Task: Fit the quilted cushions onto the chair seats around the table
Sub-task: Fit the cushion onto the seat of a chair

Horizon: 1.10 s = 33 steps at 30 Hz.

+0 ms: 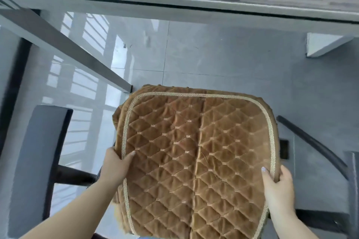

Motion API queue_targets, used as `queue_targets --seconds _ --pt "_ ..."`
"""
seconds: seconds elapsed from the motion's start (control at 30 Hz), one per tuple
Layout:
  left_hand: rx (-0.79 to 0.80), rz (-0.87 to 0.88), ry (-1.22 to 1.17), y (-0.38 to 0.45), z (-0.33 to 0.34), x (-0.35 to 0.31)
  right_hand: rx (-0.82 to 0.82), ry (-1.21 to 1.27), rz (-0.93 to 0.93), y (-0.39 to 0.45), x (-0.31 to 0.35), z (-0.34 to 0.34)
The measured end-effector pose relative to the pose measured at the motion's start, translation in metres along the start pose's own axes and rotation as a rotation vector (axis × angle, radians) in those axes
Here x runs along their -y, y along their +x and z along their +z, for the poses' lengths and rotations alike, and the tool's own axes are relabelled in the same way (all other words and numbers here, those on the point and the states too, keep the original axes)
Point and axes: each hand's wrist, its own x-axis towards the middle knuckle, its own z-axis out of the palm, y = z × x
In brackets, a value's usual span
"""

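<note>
Because the left hand (116, 163) and right hand (279, 182) only pinch the quilted cushion's (196, 153) side edges, its sagging middle could land crooked on the seat.

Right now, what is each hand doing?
Left hand: grips the quilted cushion at its left edge.
Right hand: grips the cushion's right edge.
</note>
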Motion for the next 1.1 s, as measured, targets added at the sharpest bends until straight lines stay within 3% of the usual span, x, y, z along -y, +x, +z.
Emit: queue_targets --seconds 0.3,0.67,0.77,0.87,0.93,1.1 --pt "-0.047 0.066 0.108 0.022 -0.018 -0.003 0.115 0.034 0.078 0.008 0.014 0.002" --pt "-0.229 0.105 0.004 0.011 0.0 -0.007 -0.101 0.018 -0.082 -0.002 0.003 0.005" --pt "-0.139 0.107 0.042 0.01 0.002 -0.003 -0.088 0.015 -0.054 -0.003 0.006 0.008" --pt "0.027 0.111 0.129 0.007 0.004 -0.003 0.042 -0.155 0.0 -0.002 0.006 0.01" --pt "0.064 0.058 0.177 0.004 0.002 -0.006 0.132 -0.208 0.036 -0.004 0.008 0.01" --pt "0.134 0.048 0.166 -0.014 -0.01 -0.018 0.178 -0.223 0.017 -0.024 0.02 -0.004"
